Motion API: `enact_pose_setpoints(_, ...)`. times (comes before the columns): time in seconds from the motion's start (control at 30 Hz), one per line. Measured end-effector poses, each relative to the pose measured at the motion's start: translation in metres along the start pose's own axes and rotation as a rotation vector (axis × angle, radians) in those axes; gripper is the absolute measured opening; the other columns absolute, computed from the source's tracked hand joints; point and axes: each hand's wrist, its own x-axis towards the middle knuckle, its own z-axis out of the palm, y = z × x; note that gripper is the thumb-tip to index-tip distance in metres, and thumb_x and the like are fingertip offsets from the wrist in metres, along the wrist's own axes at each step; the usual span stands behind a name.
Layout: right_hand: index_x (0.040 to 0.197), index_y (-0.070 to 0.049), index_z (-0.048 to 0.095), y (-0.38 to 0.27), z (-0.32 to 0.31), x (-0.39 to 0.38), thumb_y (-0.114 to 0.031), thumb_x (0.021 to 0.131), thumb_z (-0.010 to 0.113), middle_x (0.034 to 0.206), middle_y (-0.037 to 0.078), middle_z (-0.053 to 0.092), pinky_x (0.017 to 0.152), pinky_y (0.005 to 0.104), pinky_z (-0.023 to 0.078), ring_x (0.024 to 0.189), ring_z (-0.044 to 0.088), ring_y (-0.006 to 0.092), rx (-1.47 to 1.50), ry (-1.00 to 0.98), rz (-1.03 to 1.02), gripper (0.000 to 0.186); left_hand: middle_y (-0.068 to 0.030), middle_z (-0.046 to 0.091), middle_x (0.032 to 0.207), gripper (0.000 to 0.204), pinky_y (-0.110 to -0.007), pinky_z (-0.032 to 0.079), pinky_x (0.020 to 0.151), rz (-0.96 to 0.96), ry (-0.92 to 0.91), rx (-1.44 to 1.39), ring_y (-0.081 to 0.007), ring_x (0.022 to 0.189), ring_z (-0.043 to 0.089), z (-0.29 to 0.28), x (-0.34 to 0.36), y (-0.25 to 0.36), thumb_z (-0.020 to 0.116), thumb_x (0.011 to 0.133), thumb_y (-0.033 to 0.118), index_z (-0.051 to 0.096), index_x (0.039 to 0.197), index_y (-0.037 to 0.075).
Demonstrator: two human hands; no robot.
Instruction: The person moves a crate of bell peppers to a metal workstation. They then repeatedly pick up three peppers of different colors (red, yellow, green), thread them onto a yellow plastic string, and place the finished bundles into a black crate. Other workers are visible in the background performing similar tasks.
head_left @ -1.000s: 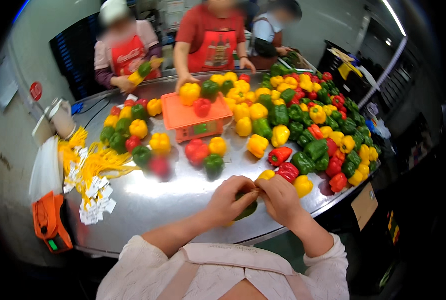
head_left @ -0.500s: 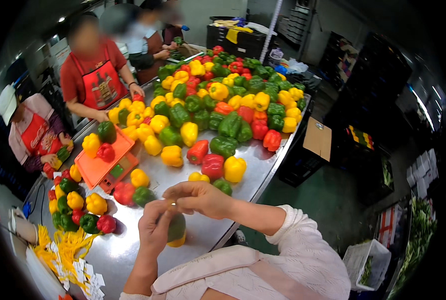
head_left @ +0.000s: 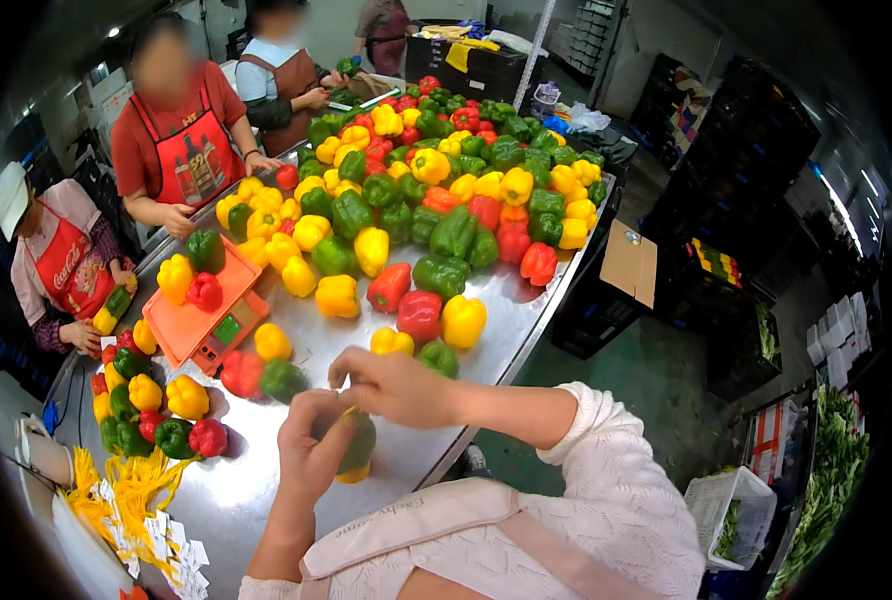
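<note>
Close in front of me, a green bell pepper (head_left: 359,447) stands over a yellow bell pepper (head_left: 354,474) in one upright stack near the table's front edge. My left hand (head_left: 311,440) is closed at the top of the stack, thumb and fingers pinched together there. Just above and to the right, my right hand (head_left: 401,388) has its fingers bent and pressed together. Whatever small thing they pinch is hidden and slightly blurred. Nearest beyond my hands lie a green pepper (head_left: 282,381) and a yellow pepper (head_left: 392,341).
Heaped bell peppers (head_left: 454,232) cover the far part of the steel table (head_left: 506,340). An orange scale (head_left: 191,325) bears several peppers. Stacked pepper sets (head_left: 146,393) and yellow ties with white tags (head_left: 131,500) lie left. Co-workers (head_left: 191,150) stand across; a carton (head_left: 628,262) is right.
My right hand has shifted slightly up and right, away from the left hand's fingertips. The left hand stays at the stack's top. The whole view has tilted slightly.
</note>
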Motion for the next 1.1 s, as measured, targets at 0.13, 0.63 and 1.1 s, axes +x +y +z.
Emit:
enact_pose_setpoints(0.13, 0.099, -0.002, 0.061, 0.016, 0.002, 0.002, -0.014, 0.092, 0.062, 0.074, -0.002, 0.051, 0.052, 0.0218, 0.032, 0.060, 0.042, 0.0053, 0.813, -0.038, 0.329, 0.013, -0.0112, 0.063, 0.098, 0.014, -0.035, 0.047, 0.085, 0.166, 0.017, 0.086, -0.0256, 0.095, 0.060, -0.004, -0.002, -0.025, 0.069, 0.080, 0.002, 0.064, 0.093, 0.001)
enact_pose_setpoints(0.63, 0.103, 0.000, 0.059, 0.020, 0.004, -0.004, -0.002, 0.087, 0.063, 0.079, 0.009, 0.061, 0.060, 0.0311, 0.049, 0.068, 0.061, 0.0191, -0.143, 0.052, -0.179, 0.017, -0.0108, 0.060, 0.090, 0.012, -0.038, 0.044, 0.080, 0.231, -0.053, 0.147, -0.0288, 0.088, 0.055, -0.005, 0.001, -0.005, 0.067, 0.085, 0.013, 0.061, 0.089, 0.004)
enact_pose_setpoints(1.1, 0.106, 0.002, 0.062, 0.021, 0.029, 0.003, -0.002, 0.086, 0.063, 0.085, 0.010, 0.061, 0.062, 0.0306, 0.048, 0.073, 0.059, 0.0218, -0.385, 0.165, -0.492, 0.020, -0.0057, 0.062, 0.093, 0.010, -0.033, 0.046, 0.083, 0.248, 0.177, 0.194, -0.0228, 0.092, 0.056, -0.009, 0.000, -0.022, 0.069, 0.082, 0.006, 0.064, 0.090, 0.005)
